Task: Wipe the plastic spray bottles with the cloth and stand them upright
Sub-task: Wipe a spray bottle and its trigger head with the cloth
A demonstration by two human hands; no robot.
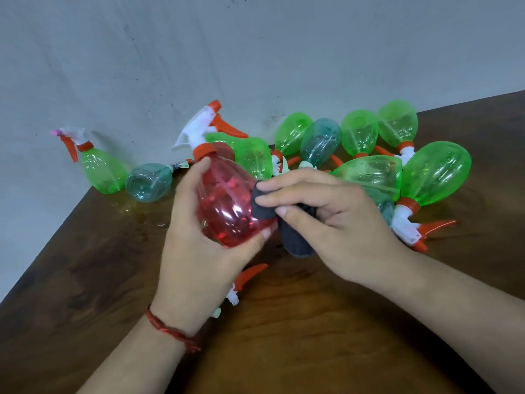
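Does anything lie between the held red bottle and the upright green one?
Yes: a teal plastic spray bottle lies on its side between the red plastic spray bottle and the upright green plastic spray bottle.

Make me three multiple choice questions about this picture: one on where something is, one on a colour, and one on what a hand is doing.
1. The upright green bottle stands:
A) far left, by the wall
B) between the hands
C) on the heap at the right

2. The held bottle in the left hand is:
A) green
B) red
C) yellow

3. The right hand is:
A) empty and flat
B) pulling a trigger
C) pressing a grey cloth to the held bottle

Answers:
1 A, it stands alone near the foot of the wall.
2 B, its clear body is red.
3 C, the fingers pinch the cloth against the bottle's side.
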